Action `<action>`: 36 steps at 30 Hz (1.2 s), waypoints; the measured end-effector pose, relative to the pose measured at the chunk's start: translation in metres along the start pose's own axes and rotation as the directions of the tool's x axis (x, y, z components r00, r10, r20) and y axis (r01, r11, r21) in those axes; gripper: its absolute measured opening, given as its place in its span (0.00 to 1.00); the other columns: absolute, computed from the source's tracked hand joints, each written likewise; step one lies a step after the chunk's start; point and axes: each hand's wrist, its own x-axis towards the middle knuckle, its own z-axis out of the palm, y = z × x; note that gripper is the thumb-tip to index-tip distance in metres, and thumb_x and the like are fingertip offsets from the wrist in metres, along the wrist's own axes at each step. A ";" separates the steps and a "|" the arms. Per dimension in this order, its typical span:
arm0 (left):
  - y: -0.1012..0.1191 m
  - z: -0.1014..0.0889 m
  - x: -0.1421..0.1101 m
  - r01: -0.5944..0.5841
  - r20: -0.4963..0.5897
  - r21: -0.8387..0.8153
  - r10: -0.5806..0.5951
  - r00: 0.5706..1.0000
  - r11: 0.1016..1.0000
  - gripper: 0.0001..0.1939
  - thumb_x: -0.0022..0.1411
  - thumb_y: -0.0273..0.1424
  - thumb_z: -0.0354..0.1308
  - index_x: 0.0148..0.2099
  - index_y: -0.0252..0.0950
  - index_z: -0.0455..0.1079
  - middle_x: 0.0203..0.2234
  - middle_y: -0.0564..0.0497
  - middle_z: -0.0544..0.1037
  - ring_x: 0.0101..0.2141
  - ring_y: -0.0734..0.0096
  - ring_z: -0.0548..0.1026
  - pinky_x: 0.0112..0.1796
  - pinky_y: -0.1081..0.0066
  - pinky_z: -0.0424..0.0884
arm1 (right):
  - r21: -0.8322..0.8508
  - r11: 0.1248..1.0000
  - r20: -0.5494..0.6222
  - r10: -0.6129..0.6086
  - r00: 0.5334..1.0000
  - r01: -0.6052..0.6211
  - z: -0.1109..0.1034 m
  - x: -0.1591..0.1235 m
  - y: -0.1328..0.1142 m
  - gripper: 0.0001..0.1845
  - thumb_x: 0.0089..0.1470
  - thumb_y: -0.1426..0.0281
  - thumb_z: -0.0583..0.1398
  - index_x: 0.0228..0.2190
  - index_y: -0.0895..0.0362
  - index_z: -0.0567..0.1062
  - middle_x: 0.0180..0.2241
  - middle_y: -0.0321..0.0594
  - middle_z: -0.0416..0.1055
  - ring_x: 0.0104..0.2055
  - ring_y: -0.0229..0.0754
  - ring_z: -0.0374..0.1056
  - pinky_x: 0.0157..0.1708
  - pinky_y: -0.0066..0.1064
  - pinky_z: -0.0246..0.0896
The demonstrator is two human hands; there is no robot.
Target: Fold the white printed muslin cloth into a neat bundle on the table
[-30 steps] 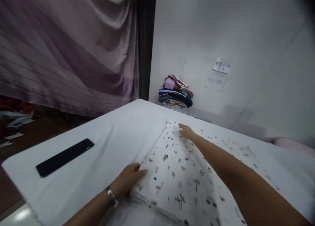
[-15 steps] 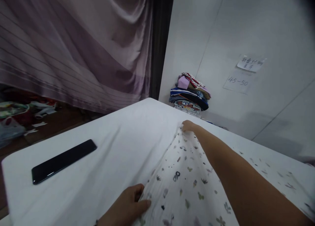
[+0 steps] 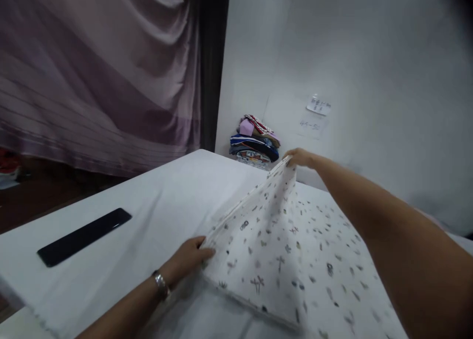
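A white fabric [image 3: 266, 240] printed with small plants and figures spreads over the right half of the table, its left edge raised in a slope. My left hand [image 3: 192, 255], with a silver band at the wrist, pinches the near left corner of that edge. At the far end my right hand [image 3: 297, 157] grips the other corner, held up above the tabletop. Between the two hands the edge runs fairly taut and looks layered. Part of the fabric on the right is hidden behind my right forearm.
A black phone-like slab [image 3: 84, 235] lies on the white-covered table [image 3: 177, 181] at left. Folded clothes [image 3: 254, 139] are stacked by the wall beyond the far edge. Paper notes [image 3: 318, 105] hang on the wall; a mauve curtain [image 3: 111, 83] hangs at left.
My right hand has lifted its corner higher, and my left hand has shifted forward with its corner. More of the printed fabric now shows. The view has turned slightly right.
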 end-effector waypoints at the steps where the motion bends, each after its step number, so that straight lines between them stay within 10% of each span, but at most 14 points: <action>1: 0.007 -0.001 -0.003 -0.023 -0.006 -0.015 0.023 1.000 1.000 0.20 0.40 0.45 0.59 0.32 0.35 0.71 0.27 0.50 0.77 0.33 0.58 0.74 0.33 0.67 0.68 | 0.032 0.999 -0.024 0.005 1.000 -0.004 -0.017 -0.013 0.003 0.15 0.36 0.80 0.61 0.31 0.56 0.76 0.23 0.31 0.70 0.29 0.36 0.65 0.30 0.24 0.61; 5: 0.045 -0.011 -0.011 -0.190 -0.081 0.067 0.195 0.977 0.980 0.20 0.42 0.46 0.58 0.31 0.35 0.72 0.23 0.52 0.74 0.27 0.67 0.70 0.28 0.72 0.64 | 0.156 0.988 -0.171 0.029 0.985 -0.002 -0.081 -0.064 0.011 0.11 0.36 0.80 0.63 0.27 0.58 0.77 0.23 0.33 0.69 0.28 0.36 0.63 0.29 0.25 0.59; 11: 0.148 -0.052 -0.032 -0.287 -0.294 0.596 0.537 0.791 0.749 0.15 0.51 0.42 0.54 0.31 0.34 0.72 0.16 0.58 0.66 0.23 0.75 0.63 0.24 0.76 0.55 | 0.254 0.965 -0.493 0.066 0.867 0.070 -0.169 -0.134 0.011 0.17 0.41 0.80 0.65 0.37 0.67 0.75 0.25 0.34 0.68 0.23 0.26 0.55 0.25 0.22 0.52; 19: 0.294 -0.087 -0.071 -0.197 -0.308 0.901 0.889 0.338 0.386 0.27 0.60 0.43 0.47 0.44 0.22 0.71 0.37 0.49 0.75 0.37 0.76 0.68 0.39 0.74 0.60 | 0.237 0.953 -0.707 0.035 0.706 0.190 -0.237 -0.228 -0.001 0.21 0.46 0.80 0.62 0.44 0.74 0.70 0.41 0.50 0.71 0.31 0.24 0.63 0.32 0.26 0.56; 22: 0.324 -0.092 -0.086 -0.189 -0.274 0.928 0.932 0.239 0.322 0.31 0.60 0.45 0.44 0.45 0.20 0.71 0.36 0.52 0.73 0.41 0.69 0.70 0.40 0.70 0.59 | 0.295 0.943 -0.719 0.112 0.686 0.155 -0.245 -0.257 -0.007 0.21 0.49 0.77 0.60 0.46 0.72 0.69 0.45 0.52 0.70 0.36 0.30 0.67 0.30 0.27 0.57; 25: 0.342 -0.093 -0.084 -0.203 -0.270 0.921 0.920 0.285 0.333 0.31 0.57 0.45 0.47 0.44 0.19 0.71 0.34 0.54 0.72 0.40 0.69 0.70 0.38 0.71 0.59 | 0.373 0.923 -0.709 0.217 0.671 0.095 -0.246 -0.265 -0.003 0.19 0.51 0.74 0.58 0.45 0.71 0.69 0.47 0.51 0.69 0.39 0.32 0.68 0.29 0.27 0.57; 31: 0.346 -0.068 -0.013 -0.127 -0.144 0.945 0.732 0.666 0.301 0.26 0.56 0.40 0.50 0.41 0.18 0.72 0.37 0.50 0.76 0.41 0.73 0.70 0.36 0.78 0.59 | 0.500 0.865 -0.558 0.359 0.748 -0.043 -0.208 -0.198 0.054 0.19 0.47 0.86 0.60 0.44 0.71 0.70 0.35 0.44 0.70 0.30 0.29 0.66 0.34 0.30 0.61; 36: 0.343 -0.036 0.059 -0.187 -0.116 0.923 0.705 0.700 0.337 0.26 0.63 0.35 0.40 0.44 0.15 0.69 0.47 0.39 0.71 0.48 0.64 0.68 0.41 0.72 0.60 | 0.525 0.831 -0.493 0.472 0.731 -0.182 -0.161 -0.120 0.088 0.17 0.43 0.86 0.63 0.39 0.69 0.72 0.26 0.36 0.66 0.27 0.29 0.60 0.29 0.27 0.58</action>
